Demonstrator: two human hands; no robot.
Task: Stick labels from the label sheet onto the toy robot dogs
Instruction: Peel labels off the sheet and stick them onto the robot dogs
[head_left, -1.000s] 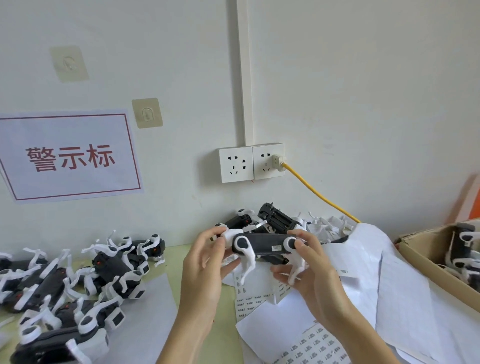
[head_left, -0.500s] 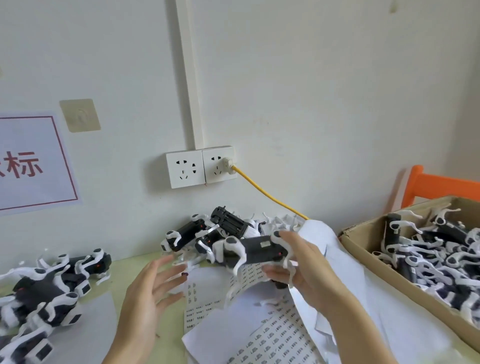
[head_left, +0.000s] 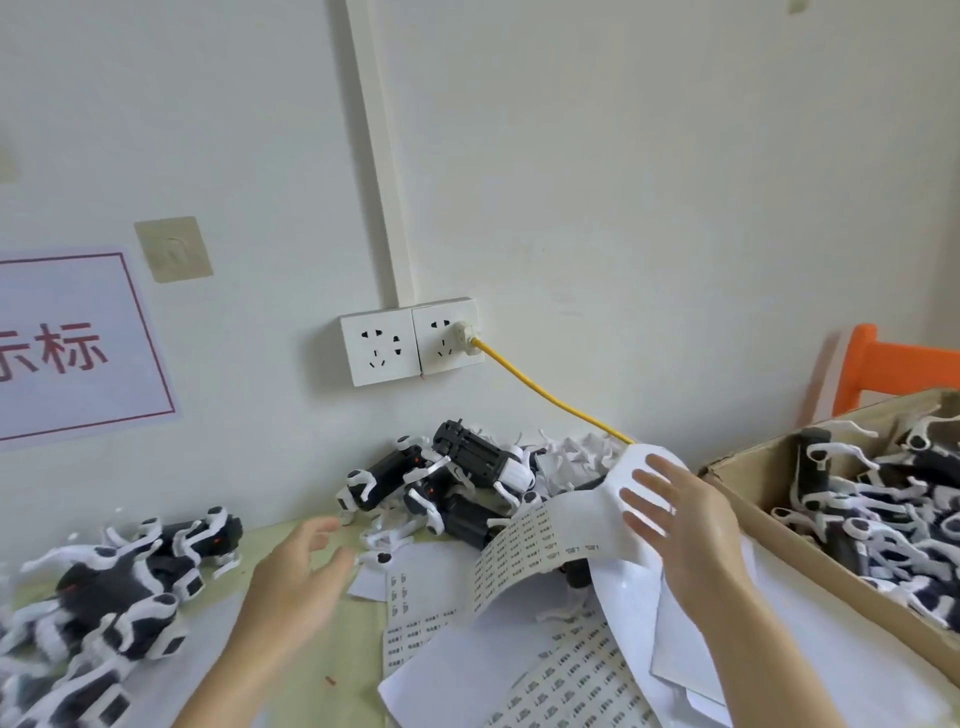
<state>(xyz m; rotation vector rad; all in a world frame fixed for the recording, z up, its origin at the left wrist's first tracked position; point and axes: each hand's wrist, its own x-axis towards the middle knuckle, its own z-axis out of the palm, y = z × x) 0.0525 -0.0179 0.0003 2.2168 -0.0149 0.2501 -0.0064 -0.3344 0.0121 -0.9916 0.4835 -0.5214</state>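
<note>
Head view: right hand spread flat, fingers straight, over a curled-up sheet of labels, holding nothing. Left hand blurred, fingers loose and apart, also holding nothing, above the tabletop. More label sheets overlap loosely below. Dogs sit in three places: a pile against the wall just behind the sheets, a group at left, and a full box at right. Risks, as I judge them: the curled sheet hides at least one dog under it, so pressing down could crease labels or snag a thin white leg; loose sheets could slide when one is pulled. No visible marker separates labelled from unlabelled dogs, so mixing piles is likely. The yellow cord runs behind the pile and could catch.
</note>
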